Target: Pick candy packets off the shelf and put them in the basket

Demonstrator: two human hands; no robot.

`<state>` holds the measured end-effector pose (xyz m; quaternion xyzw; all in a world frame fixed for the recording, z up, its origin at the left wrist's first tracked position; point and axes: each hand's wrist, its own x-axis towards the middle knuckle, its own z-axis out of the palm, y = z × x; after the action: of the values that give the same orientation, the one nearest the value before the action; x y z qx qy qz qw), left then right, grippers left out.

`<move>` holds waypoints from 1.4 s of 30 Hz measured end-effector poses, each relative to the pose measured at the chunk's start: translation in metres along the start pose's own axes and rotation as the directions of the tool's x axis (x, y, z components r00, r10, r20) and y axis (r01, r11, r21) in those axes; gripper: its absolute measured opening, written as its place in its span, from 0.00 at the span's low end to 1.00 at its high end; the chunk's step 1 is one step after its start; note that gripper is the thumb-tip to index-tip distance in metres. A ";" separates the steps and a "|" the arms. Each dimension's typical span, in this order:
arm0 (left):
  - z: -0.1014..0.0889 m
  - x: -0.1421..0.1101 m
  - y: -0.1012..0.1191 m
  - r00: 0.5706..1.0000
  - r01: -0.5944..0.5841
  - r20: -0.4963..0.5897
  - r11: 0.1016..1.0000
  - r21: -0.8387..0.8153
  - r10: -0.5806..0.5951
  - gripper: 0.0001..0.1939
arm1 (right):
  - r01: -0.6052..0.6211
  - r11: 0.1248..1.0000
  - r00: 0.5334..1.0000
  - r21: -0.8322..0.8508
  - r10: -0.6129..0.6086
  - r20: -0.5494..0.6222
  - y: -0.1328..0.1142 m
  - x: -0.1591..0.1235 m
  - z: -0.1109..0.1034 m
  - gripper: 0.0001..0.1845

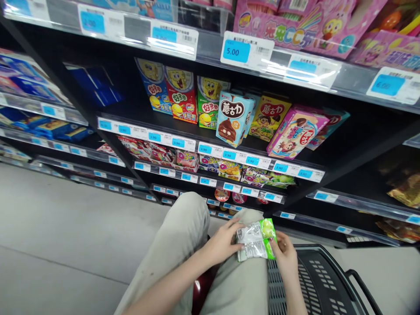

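Note:
Both my hands hold a small white and green snack packet [256, 239] above my knees. My left hand [222, 243] grips its left edge, fingers curled round it. My right hand [284, 254] pinches its right edge from below. The packet lies roughly flat, its printed back facing up. My legs in light beige trousers [183, 245] are bent under the packet, as if I crouch in front of the shelves.
A dark plastic shopping basket [315, 280] sits at my right. Black shelves [210, 151] with blue price tags carry cartoon snack boxes, among them a light blue box [232, 118] and a pink box [293, 131]. Grey floor [65, 245] spreads to the left.

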<state>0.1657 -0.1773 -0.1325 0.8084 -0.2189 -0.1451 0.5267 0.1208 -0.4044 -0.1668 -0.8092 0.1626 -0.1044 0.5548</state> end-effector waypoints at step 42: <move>-0.008 0.007 -0.008 0.962 -0.234 -0.070 0.929 0.286 0.264 0.09 | 0.887 0.216 0.460 -0.409 -0.500 0.733 -0.043 0.025 0.015 0.11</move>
<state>0.1768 -0.1723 -0.1366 0.8460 -0.3090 -0.0015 0.4345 0.1553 -0.3865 -0.1330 -0.9348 -0.3398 -0.0813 0.0632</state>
